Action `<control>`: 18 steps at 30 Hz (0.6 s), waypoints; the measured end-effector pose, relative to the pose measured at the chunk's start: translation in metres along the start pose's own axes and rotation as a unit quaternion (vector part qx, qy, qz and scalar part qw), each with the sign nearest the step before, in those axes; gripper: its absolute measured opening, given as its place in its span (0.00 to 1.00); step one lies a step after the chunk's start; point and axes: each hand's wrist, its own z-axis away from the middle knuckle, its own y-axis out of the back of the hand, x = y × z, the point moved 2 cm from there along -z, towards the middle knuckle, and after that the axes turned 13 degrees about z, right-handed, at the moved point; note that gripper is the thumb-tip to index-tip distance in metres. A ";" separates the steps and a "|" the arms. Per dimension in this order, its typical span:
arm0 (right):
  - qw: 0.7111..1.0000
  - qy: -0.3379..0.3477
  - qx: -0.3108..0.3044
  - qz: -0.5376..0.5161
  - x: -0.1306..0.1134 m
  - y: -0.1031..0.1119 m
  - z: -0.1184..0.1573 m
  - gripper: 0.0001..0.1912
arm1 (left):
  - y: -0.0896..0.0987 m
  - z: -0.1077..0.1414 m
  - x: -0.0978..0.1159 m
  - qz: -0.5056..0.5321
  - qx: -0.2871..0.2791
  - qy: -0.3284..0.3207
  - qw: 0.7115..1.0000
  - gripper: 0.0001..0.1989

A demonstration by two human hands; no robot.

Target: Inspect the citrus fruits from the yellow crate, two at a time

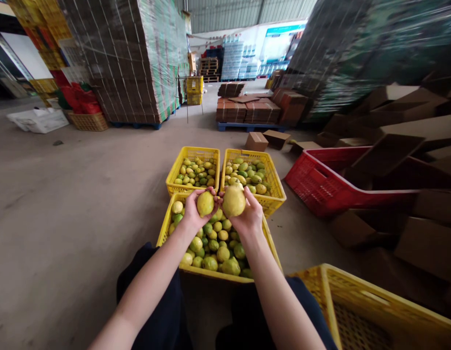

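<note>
My left hand (196, 213) is closed round a yellow-green lemon (205, 204). Beside it, my right hand (250, 216) holds a larger, paler yellow lemon (234, 201). The two hands are close together above a yellow crate (272, 248) of green and yellow lemons (223, 253). Behind this crate stand two smaller-looking yellow crates, one at the left (170, 179) and one at the right (277, 192), both holding yellow-green fruit. Part of the near crate is hidden under my hands and forearms.
A yellow crate (356, 287) stands at the lower right, near my leg. Farther right are a red crate (320, 187) and heaped cardboard boxes (425, 243). Flattened cartons (230, 111) lie on a blue pallet ahead, between tall wrapped stacks.
</note>
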 end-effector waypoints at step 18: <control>0.997 -0.049 0.042 -0.045 0.000 -0.002 0.002 0.10 | 0.001 0.000 -0.001 -0.007 0.036 -0.001 0.999 0.07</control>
